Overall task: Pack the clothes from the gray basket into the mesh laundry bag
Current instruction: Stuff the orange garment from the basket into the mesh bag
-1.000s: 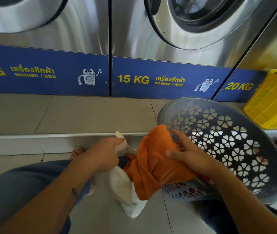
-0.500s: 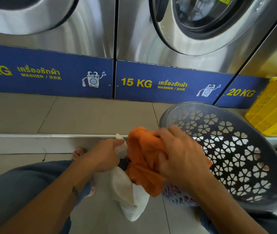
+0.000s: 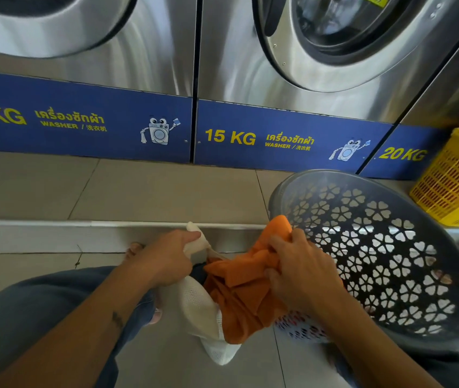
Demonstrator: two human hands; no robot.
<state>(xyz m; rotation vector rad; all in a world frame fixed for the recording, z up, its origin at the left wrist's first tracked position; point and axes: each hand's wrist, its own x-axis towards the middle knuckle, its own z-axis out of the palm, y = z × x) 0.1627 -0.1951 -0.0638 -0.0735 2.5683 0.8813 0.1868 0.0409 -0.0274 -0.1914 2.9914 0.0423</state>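
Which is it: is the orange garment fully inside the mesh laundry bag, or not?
Not fully. The right hand grips the orange garment, bunched outside the mouth of the mesh laundry bag; how much is inside, cannot tell.

The gray basket [image 3: 390, 247], round plastic pierced with flower-shaped cutouts, is tipped up so that its inside shows. A crumpled orange garment [image 3: 239, 303] bunches at its left rim and drapes over the open mouth of the white mesh laundry bag [image 3: 200, 303], which hangs just beside the basket above the floor.
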